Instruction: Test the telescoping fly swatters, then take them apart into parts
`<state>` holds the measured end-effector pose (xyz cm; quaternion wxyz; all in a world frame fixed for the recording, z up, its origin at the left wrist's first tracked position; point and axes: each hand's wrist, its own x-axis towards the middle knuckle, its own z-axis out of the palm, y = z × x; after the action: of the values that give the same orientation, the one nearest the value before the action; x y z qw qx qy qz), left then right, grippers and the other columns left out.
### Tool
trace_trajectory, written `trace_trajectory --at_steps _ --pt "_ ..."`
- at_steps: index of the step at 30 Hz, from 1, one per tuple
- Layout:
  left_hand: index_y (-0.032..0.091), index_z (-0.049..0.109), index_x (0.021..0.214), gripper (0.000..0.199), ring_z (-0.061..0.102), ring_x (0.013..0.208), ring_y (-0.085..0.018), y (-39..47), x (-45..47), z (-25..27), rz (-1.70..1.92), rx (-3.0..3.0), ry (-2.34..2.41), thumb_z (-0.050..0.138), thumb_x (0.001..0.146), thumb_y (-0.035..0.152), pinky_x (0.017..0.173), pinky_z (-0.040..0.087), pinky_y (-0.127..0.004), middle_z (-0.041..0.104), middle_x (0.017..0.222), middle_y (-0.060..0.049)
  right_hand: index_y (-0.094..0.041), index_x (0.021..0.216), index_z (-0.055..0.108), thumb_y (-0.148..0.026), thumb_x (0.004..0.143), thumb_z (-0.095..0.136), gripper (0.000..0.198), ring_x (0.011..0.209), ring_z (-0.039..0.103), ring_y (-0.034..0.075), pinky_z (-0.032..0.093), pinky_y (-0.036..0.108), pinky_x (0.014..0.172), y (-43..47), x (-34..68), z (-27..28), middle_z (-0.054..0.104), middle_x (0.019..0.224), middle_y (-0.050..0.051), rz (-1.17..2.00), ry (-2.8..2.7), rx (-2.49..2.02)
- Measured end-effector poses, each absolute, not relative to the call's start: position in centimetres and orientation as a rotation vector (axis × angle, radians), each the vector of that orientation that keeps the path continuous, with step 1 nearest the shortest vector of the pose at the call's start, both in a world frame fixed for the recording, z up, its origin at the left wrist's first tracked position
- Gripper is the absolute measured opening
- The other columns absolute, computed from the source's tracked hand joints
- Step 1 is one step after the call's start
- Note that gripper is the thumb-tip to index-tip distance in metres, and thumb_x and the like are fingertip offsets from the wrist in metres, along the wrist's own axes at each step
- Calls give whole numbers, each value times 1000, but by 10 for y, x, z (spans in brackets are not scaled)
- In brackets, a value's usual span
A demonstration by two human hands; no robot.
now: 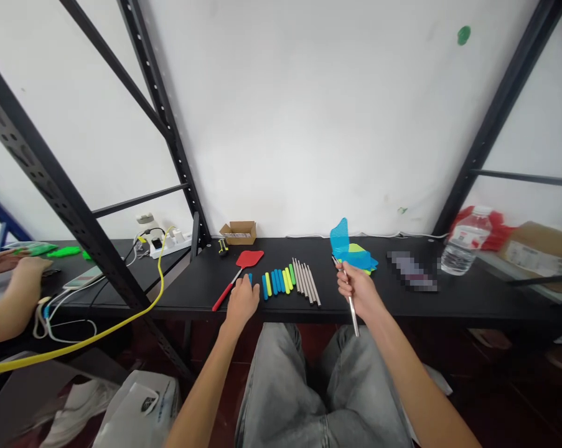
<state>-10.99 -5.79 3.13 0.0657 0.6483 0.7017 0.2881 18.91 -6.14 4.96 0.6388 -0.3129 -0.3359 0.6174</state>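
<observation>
My right hand (pixel 358 289) is closed around a thin silver metal rod (pixel 353 314), held at a slant over the table's front edge. At the rod's upper end stands a blue fly swatter head (pixel 340 238); whether the two are joined I cannot tell. Behind this hand lie more swatter heads (pixel 362 258), blue and yellow-green. My left hand (pixel 243 302) rests low over the table, its fingers closed on a blue handle grip (pixel 250 277) that is mostly covered. Just left of it lies a red fly swatter (pixel 249 259). Blue, yellow and green handle grips (pixel 279 281) and several metal rods (pixel 306 283) lie in rows between my hands.
At the back of the black table (pixel 196 274) are an open cardboard box (pixel 240 232) and a small black-and-yellow item (pixel 223 247). A water bottle (pixel 466 242) stands right. A yellow cable (pixel 162 274) crosses at left, near another person's hands (pixel 28 267). Metal shelf posts flank the table.
</observation>
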Motion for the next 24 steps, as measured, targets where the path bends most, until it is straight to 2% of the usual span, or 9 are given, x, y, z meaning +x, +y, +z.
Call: trace_trajectory --at_steps 2,4,6,9,11,15,20,24 --pt "5 55 127 43 54 122 -35 -60 -108 28 865 2006 2097 44 93 30 99 40 -45 56 128 -25 -15 82 62 -44 71 77 34 39 27 2 17 17 35 -64 182 44 44 57 -6 1409 -821 -753" --pt "8 57 127 44 52 124 -34 -68 -100 26 1033 1982 2012 46 92 34 102 39 -44 55 133 -22 -15 81 61 -47 71 76 37 38 27 1 16 17 36 -67 173 41 47 57 -5 1406 -890 -803" --pt "13 60 125 47 56 119 -32 -76 -84 28 1217 1836 1795 53 90 41 98 43 -42 58 131 -18 -15 80 61 -50 72 74 39 37 27 1 13 17 36 -73 161 39 50 57 -5 1446 -974 -838" --pt "15 65 117 52 65 100 -27 -82 -50 33 1225 1401 1231 61 83 55 80 50 -35 68 113 -15 -15 78 58 -51 74 72 39 36 25 1 11 17 35 -84 139 36 49 55 -5 1652 -1055 -777" --pt "14 67 102 50 67 86 -23 -83 -27 36 1218 1086 965 66 78 59 71 50 -30 70 97 -12 -16 78 56 -48 75 73 37 35 23 0 11 17 35 -91 127 35 47 54 -7 1817 -1024 -658" --pt "13 62 75 47 64 65 -15 -83 -2 35 1279 759 761 74 70 59 62 48 -25 65 69 -5 -16 80 56 -44 77 72 33 36 16 0 10 17 33 -99 119 39 43 56 -9 1969 -935 -535" --pt "13 61 80 42 56 52 -9 -66 -8 39 1502 829 865 85 61 41 53 44 -22 63 65 1 -17 76 53 -51 79 68 37 35 18 1 9 17 34 -105 119 34 43 55 -8 1762 -1063 -672" --pt "14 60 84 41 53 47 -8 -34 -44 59 1931 599 1168 80 62 42 45 37 -19 61 64 3 -18 72 54 -56 82 59 40 34 22 2 12 18 34 -92 134 16 43 51 -7 1412 -1218 -902"
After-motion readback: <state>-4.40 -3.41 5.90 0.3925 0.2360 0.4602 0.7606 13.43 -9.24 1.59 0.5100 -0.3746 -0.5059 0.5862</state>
